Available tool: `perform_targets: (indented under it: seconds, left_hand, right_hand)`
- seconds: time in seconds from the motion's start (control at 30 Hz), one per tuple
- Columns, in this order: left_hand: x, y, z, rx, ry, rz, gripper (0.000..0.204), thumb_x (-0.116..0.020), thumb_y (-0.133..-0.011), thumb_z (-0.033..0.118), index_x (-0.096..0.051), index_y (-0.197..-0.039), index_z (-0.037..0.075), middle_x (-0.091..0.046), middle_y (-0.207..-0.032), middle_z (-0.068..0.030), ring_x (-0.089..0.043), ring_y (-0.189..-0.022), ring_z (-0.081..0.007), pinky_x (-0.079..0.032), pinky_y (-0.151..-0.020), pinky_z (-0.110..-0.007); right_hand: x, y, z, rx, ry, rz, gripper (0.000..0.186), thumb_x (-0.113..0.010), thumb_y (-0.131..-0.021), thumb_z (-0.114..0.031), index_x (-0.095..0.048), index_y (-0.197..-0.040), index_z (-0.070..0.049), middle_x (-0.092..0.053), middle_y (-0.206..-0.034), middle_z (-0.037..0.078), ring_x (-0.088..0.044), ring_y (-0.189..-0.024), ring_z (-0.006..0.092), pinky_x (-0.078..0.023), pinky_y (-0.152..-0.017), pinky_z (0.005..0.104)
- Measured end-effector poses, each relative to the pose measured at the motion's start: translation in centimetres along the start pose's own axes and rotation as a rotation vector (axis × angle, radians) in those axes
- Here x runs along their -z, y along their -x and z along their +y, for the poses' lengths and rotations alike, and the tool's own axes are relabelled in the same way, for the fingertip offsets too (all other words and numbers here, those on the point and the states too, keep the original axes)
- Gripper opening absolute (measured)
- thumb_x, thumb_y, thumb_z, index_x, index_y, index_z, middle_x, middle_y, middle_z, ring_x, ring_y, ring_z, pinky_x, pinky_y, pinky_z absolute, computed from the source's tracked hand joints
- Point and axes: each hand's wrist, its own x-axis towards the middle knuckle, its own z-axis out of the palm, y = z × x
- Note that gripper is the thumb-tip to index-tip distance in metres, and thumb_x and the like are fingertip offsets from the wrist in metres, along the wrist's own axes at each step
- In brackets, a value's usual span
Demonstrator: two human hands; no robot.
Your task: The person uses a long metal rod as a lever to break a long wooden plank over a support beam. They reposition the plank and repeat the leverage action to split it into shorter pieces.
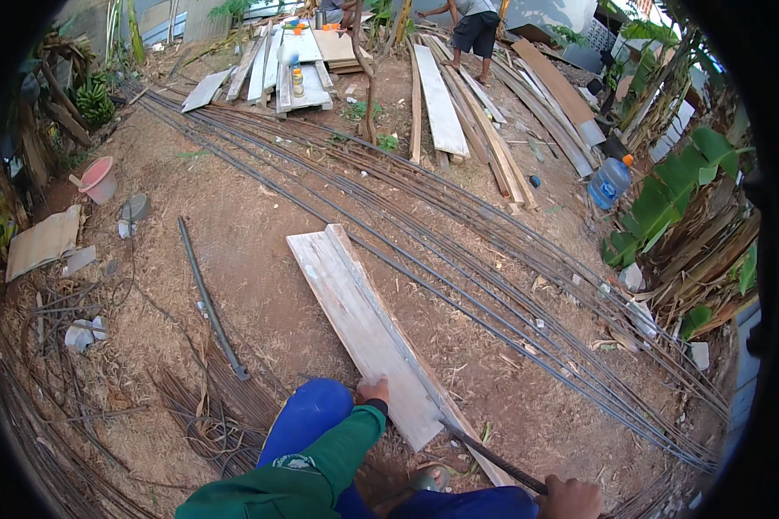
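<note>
A pale wooden board (pixel 355 329) lies slanting away from me on the ground, with a narrower wooden strip (pixel 459 419) along its right edge. My left hand (pixel 375 391) rests on the board's near left part, fingers laid against the wood and gripping nothing. In my right hand (pixel 571 499), at the lower right, is the near end of a dark ribbed metal bar (pixel 502 463), fingers wrapped round it. The bar's far end meets the line between board and strip; I cannot tell whether it goes in between.
Long steel rods (pixel 407 208) cross the ground beyond the board. A dark pipe (pixel 206 294) and coiled wire lie left, near a pink bucket (pixel 99 180). Planks (pixel 440 104) and two people are at the back. A blue water jug (pixel 610 183) stands right.
</note>
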Motion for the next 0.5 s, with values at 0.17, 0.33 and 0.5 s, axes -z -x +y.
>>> perform_targets:
  seconds: [0.17,0.33,0.5]
  left_hand:
    - [1.9,3.4,5.8,-0.327,0.181,-0.292,0.052,-0.074,-0.077,0.036,-0.063,-0.115,0.002,-0.070,-0.103,-0.0236,-0.065,-0.098,-0.0432,-0.051,-0.088,-0.048]
    - [3.2,4.5,8.3,-0.369,0.073,-0.332,0.044,-0.072,-0.076,0.030,-0.064,-0.106,-0.001,-0.068,-0.101,-0.0256,-0.065,-0.099,-0.0423,-0.051,-0.088,-0.047]
    - [2.5,4.0,7.2,-0.470,0.196,-0.341,0.041,-0.067,-0.078,0.029,-0.062,-0.106,-0.002,-0.068,-0.097,-0.0261,-0.065,-0.094,-0.0441,-0.051,-0.084,-0.049]
  right_hand:
    - [-0.1,1.4,2.4,-0.062,-0.074,-0.004,0.023,-0.063,-0.090,-0.032,-0.069,-0.102,-0.013,-0.069,-0.080,0.017,-0.068,-0.075,0.0362,-0.055,-0.063,0.0446]
    - [-0.7,4.9,4.2,-0.182,-0.413,0.101,0.023,-0.068,-0.089,-0.033,-0.074,-0.102,-0.016,-0.068,-0.077,0.020,-0.068,-0.072,0.0377,-0.052,-0.059,0.0457]
    - [-0.7,8.7,5.6,-0.181,-0.534,0.432,0.030,-0.063,-0.095,-0.035,-0.069,-0.092,-0.006,-0.059,-0.058,0.014,-0.055,-0.047,0.0260,-0.045,-0.046,0.0370]
